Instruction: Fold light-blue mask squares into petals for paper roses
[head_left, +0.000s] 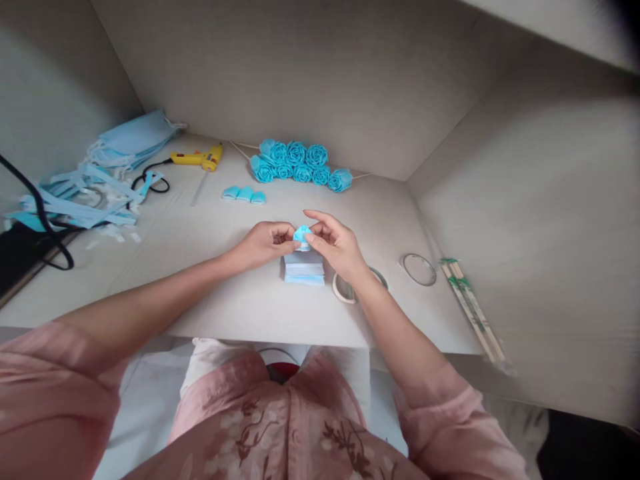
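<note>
My left hand (274, 239) and my right hand (335, 241) meet over the middle of the table, both pinching a small blue folded petal (302, 235) between thumbs and fingers. The right index finger is raised away from it. Just below the petal, a stack of pale blue and white cut pieces (304, 269) lies on the table, its far edge partly hidden by my hands. Farther back to the left, several finished-looking blue petals (243, 194) rest in a row. Behind them, blue rose-like flowers (296, 163) are piled, a few with thin sticks showing.
At the left lie a yellow glue gun (197, 158), blue face masks (133, 139) and a heap of cut strips (85, 200). Tape rolls (344, 288) and a ring-shaped roll (419, 269) sit right of the stack. Packaged sticks (473, 312) lie by the right wall.
</note>
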Available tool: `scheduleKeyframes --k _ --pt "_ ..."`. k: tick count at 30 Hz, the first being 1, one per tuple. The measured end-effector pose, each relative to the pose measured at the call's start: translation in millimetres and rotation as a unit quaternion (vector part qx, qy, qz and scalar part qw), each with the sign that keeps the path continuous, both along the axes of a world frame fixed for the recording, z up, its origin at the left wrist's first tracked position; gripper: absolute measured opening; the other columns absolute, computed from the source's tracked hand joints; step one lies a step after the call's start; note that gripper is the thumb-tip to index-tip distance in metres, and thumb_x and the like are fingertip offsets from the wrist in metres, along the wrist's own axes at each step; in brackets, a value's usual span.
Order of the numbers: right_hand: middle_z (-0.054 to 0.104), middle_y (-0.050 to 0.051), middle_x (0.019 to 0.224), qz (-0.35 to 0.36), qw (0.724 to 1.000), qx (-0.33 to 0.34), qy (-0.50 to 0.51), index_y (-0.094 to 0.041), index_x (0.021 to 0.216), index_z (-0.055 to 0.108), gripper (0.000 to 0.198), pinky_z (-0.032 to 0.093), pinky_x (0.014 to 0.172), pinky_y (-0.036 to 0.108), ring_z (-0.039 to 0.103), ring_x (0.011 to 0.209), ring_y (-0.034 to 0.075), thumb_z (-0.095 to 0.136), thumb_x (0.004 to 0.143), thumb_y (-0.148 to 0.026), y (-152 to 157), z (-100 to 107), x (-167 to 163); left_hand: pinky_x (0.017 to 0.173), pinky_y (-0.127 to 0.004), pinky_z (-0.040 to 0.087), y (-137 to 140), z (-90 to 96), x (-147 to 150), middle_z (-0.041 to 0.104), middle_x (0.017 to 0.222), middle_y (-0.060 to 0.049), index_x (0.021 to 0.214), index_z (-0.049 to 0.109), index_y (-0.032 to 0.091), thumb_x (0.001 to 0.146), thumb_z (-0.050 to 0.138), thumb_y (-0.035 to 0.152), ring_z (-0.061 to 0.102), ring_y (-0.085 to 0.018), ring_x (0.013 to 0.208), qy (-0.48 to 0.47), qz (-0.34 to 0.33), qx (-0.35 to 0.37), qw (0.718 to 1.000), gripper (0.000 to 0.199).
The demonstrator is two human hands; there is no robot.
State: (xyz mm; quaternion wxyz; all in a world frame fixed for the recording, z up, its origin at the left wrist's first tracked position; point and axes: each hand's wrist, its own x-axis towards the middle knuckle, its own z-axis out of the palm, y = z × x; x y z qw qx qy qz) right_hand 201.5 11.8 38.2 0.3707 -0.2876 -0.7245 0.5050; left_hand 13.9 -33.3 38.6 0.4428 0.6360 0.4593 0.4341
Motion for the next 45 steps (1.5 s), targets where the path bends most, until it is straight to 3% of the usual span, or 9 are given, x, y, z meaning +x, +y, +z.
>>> scheduleKeyframes --k 6,17,21,25,28,31,34,37,45 --pt "0.062 0.001 0.087 -0.022 1.0 0.018 0.007 -0.023 0.127 0.057 0.043 0.049 0.078 0.028 0.06 0.081 0.014 0.06 0.088 -0.04 0 -2 0 0.057 -0.022 0.037 2 -2.7 0 0.056 0.067 0.002 0.075 0.056 0.016 0.077 0.062 0.041 0.047 -0.01 0.059 -0.022 0.014 -0.008 1.0 0.026" --pt "0.063 0.001 0.089 -0.019 0.996 0.082 -0.022 -0.024 0.129 0.056 0.047 0.05 0.072 0.025 0.059 0.077 0.012 0.062 0.087 -0.043 -2 -4 -2 0.056 -0.021 0.036 -1 -6.3 4 0.055 0.062 0.002 0.068 0.062 0.014 0.078 0.061 0.038 0.046 -0.009 0.059 0.064 0.003 0.042 0.997 0.026" --pt "0.067 0.002 0.092 -0.118 0.987 0.106 -0.006 -0.025 0.126 0.058 0.041 0.052 0.072 0.026 0.061 0.076 0.012 0.05 0.093 -0.048 18 9 17 0.056 -0.021 0.035 1 -6.2 2 0.056 0.061 0.002 0.069 0.065 0.014 0.074 0.064 0.04 0.046 -0.01 0.059 0.031 0.04 0.034 0.998 0.027" --pt "0.069 0.002 0.088 -0.224 0.963 0.132 -0.068 -0.022 0.117 0.062 0.031 0.052 0.065 0.025 0.062 0.072 0.012 0.05 0.092 -0.037 41 28 51 0.055 -0.021 0.035 4 -7.6 -2 0.055 0.059 0.002 0.067 0.064 0.013 0.072 0.065 0.041 0.046 -0.01 0.057 0.027 0.06 0.028 0.997 0.028" --pt "0.072 0.003 0.086 -0.219 0.939 0.152 -0.217 -0.02 0.108 0.067 0.025 0.052 0.07 0.028 0.065 0.073 0.014 0.054 0.087 -0.025 42 33 68 0.056 -0.022 0.036 4 -7.9 -3 0.056 0.06 0.002 0.066 0.063 0.014 0.073 0.064 0.041 0.048 -0.01 0.058 0.031 0.063 0.034 0.997 0.028" --pt "0.074 0.005 0.095 -0.187 0.884 0.21 -0.374 -0.02 0.102 0.071 0.023 0.05 0.082 0.031 0.067 0.087 0.018 0.057 0.084 -0.018 33 28 73 0.057 -0.022 0.037 4 -7.5 -4 0.057 0.06 0.001 0.066 0.063 0.014 0.073 0.063 0.041 0.049 -0.011 0.059 0.032 0.058 0.041 0.997 0.028" --pt "0.073 0.007 0.104 -0.16 0.834 0.243 -0.469 -0.019 0.1 0.073 0.023 0.046 0.086 0.029 0.066 0.096 0.02 0.053 0.088 -0.019 29 18 71 0.057 -0.022 0.037 4 -8.2 -4 0.057 0.061 0.001 0.066 0.063 0.014 0.072 0.063 0.042 0.049 -0.011 0.059 0.03 0.063 0.046 0.997 0.029" --pt "0.074 0.007 0.1 -0.159 0.82 0.217 -0.505 -0.02 0.095 0.074 0.026 0.044 0.08 0.026 0.066 0.092 0.019 0.048 0.091 -0.021 34 9 70 0.058 -0.023 0.036 5 -9.9 -4 0.057 0.06 0.001 0.066 0.063 0.014 0.071 0.063 0.043 0.048 -0.011 0.059 0.027 0.065 0.047 0.996 0.03" --pt "0.073 0.003 0.078 -0.164 0.867 0.083 -0.463 -0.017 0.08 0.073 0.023 0.039 0.065 0.023 0.061 0.07 0.013 0.052 0.087 -0.022 49 4 70 0.057 -0.023 0.035 4 -7.1 -4 0.057 0.061 0.001 0.066 0.063 0.015 0.072 0.063 0.045 0.047 -0.012 0.059 0.028 0.066 0.056 0.996 0.031"
